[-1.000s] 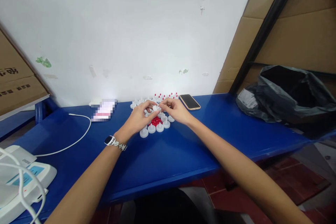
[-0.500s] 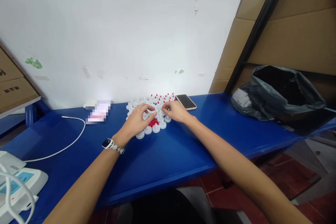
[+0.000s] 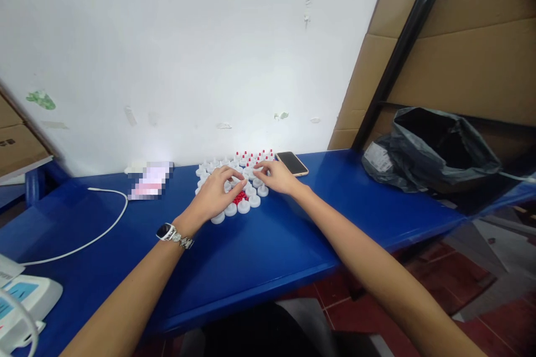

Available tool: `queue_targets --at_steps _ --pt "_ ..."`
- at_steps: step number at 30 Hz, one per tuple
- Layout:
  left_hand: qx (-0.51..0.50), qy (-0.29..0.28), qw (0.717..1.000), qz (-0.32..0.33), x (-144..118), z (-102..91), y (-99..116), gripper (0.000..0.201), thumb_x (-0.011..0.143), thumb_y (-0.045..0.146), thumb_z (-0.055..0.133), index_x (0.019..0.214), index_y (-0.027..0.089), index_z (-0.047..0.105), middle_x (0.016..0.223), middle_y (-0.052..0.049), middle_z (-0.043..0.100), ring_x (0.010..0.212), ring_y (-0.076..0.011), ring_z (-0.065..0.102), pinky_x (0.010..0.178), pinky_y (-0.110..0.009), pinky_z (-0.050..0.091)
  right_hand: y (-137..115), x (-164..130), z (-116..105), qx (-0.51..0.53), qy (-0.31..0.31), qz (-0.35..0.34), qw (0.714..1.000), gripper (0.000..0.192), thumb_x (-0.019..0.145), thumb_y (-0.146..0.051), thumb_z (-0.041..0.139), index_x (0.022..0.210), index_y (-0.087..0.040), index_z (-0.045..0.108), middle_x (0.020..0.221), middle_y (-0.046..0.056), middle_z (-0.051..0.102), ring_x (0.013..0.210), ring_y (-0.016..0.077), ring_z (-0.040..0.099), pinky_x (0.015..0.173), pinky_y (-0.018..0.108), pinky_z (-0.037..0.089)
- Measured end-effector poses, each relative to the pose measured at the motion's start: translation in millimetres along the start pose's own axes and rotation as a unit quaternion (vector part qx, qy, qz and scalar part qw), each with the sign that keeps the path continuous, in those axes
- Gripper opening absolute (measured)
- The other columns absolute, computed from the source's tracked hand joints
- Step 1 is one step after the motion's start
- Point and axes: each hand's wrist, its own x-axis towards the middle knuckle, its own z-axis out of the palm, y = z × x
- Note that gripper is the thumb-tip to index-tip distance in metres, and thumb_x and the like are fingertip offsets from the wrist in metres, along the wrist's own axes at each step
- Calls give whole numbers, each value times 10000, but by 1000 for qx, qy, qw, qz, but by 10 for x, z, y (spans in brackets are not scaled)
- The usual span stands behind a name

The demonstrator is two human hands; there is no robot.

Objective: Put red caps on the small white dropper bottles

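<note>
A cluster of white nozzle caps (image 3: 243, 206) with wide round bases stands on the blue table (image 3: 251, 251). Several at the back carry small red tips (image 3: 263, 152). Loose red tips (image 3: 240, 197) lie in a small heap among the front caps. Over the left part of the cluster my left hand (image 3: 220, 191) is curved, thumb and fingers apart, with no held thing visible. My right hand (image 3: 277, 176) reaches in from the right, its thumb and index finger drawn close together at the caps. Anything between those fingertips is too small to make out.
Right behind my right hand lies a phone (image 3: 292, 163). A dark plastic bag (image 3: 435, 150) sits at the far right by cardboard (image 3: 360, 78). To the left are a blurred-out item (image 3: 151, 181), a white cable (image 3: 121, 215) and a white device (image 3: 33, 309).
The whole view has shifted slightly. My right fingers have lifted and straightened a little over the caps. My left hand stays curved over the cluster.
</note>
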Motion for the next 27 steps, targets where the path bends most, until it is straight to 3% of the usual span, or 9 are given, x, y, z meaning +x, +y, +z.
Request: queue_targets --at_steps 4,8,11,15,19,21,24,27 --pt "17 13 1000 10 97 29 57 268 952 413 480 961 212 657 1010 -59 648 993 -241 585 887 -401 462 130 -1 -152 -35 93 82 992 318 948 -323 442 1136 -194 664 795 23 708 706 151 611 665 258 397" --pt "50 -3 998 38 254 127 130 273 959 393 449 928 207 647 965 -61 652 935 -249 577 865 -420 455 260 -7 -170 -90 48 109 989 203 863 -314 573 976 -188 686 796 33 715 707 160 615 659 260 394" --pt "53 -13 998 44 358 206 169 272 959 391 441 934 214 644 972 -65 653 950 -260 573 859 -431 454 323 11 -106 -72 28 108 991 123 827 -264 603 888 -186 676 816 38 719 723 153 623 676 253 411" --pt "38 -1 999 38 396 252 193 255 957 383 448 956 218 642 1002 -73 636 1009 -271 573 875 -433 461 324 43 -105 6 62 100 993 37 781 -184 600 806 -176 625 769 30 691 703 137 608 690 249 433" --pt "21 49 998 41 286 179 216 296 947 403 498 1167 222 579 1160 -86 588 1037 -251 588 888 -410 483 99 34 -157 197 143 81 967 132 785 -303 619 788 -187 557 718 12 660 655 134 585 636 251 434" --pt "10 64 997 47 205 105 223 390 941 409 525 1284 224 507 1243 -95 560 1026 -232 597 881 -388 496 -96 12 -131 332 105 72 935 222 775 -383 643 798 -191 532 714 10 664 651 131 590 626 247 436" --pt "-6 55 996 68 104 -7 203 350 954 398 525 1256 221 518 1224 -78 599 994 -207 602 868 -351 500 -380 -28 -25 431 41 68 899 278 735 -402 692 777 -191 515 664 -11 627 596 112 546 593 237 408" --pt "-35 50 997 56 45 -79 147 303 968 400 512 1205 213 533 1137 -58 647 882 -171 612 808 -317 507 -550 -50 87 413 24 62 908 264 794 -418 645 782 -197 502 632 -42 550 566 100 472 560 234 364"
